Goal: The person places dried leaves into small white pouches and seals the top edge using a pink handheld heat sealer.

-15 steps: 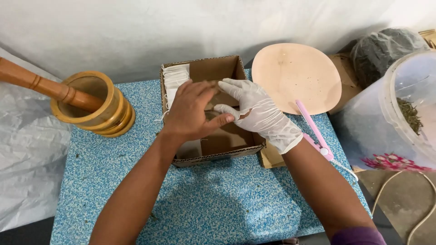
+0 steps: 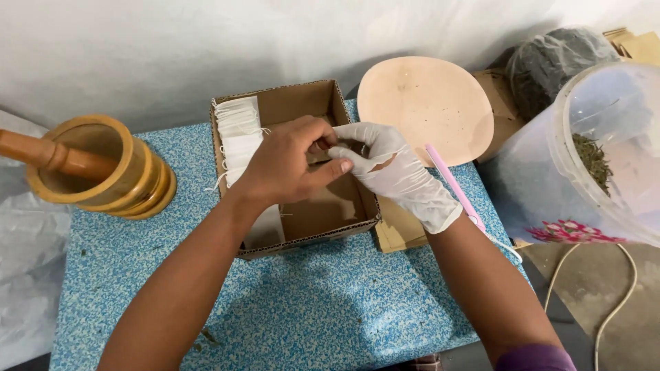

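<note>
Both hands meet over an open cardboard box (image 2: 323,220) at frame centre, on a blue-speckled counter (image 2: 309,309). Left hand (image 2: 289,165), bare, is curled w/ thumb and fingers pressed together on a small item at the box's middle; the item is mostly hidden btwn the two hands, so can't tell what it is. Right hand (image 2: 385,168), in a white glove, has its fingers bent and closed on the same spot, touching the left thumb.

Inside the box, along its left wall, a row of white paper sachets (image 2: 237,134) w/ strings stands packed together; the left forearm crosses over the lower part of that row.

Around: wooden mortar (image 2: 130,182) w/ pestle (image 2: 48,154) resting in it, left of frame, well apart from the box. Round tan lid (image 2: 426,103) upper centre-right, just behind the box. Pink slim tool (image 2: 450,182) lies just beside the right wrist, partly covered by it. Clear plastic tub (image 2: 591,158) w/ dried greenish herbs at right edge. Dark bag (image 2: 550,62) upper right. White cord (image 2: 619,302) on the floor, lower right.
</note>
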